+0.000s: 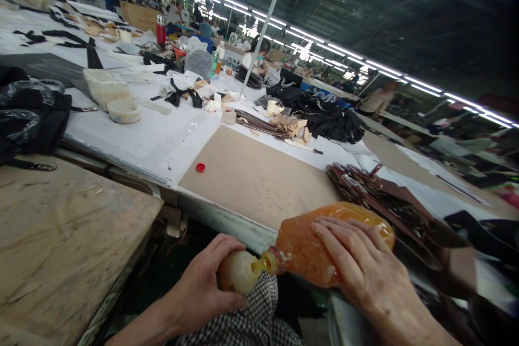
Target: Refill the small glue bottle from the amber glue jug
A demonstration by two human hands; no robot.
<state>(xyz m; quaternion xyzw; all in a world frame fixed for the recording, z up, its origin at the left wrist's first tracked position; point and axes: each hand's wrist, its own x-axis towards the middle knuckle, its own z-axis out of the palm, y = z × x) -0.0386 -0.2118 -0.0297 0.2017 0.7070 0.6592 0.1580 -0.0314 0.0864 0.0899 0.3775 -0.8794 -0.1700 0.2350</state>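
Note:
My left hand [206, 281] grips a small translucent plastic bottle [235, 271], its mouth against the neck of a large orange plastic bottle [324, 246] of thick amber liquid. A yellow liquid shows where the two necks meet. My right hand [360, 259] lies spread over the soft orange bottle and holds it tilted above my lap. The red-ringed neck [275, 259] of the large bottle points toward the small one. The bottle's lower side is partly hidden by my fingers.
A red bottle cap [200, 167] lies on a tan board [251, 178] set on the long white worktable [138, 138]. Brown leather straps [377, 200] lie to the right. A wooden table [68, 227] stands left. Co-workers sit farther along.

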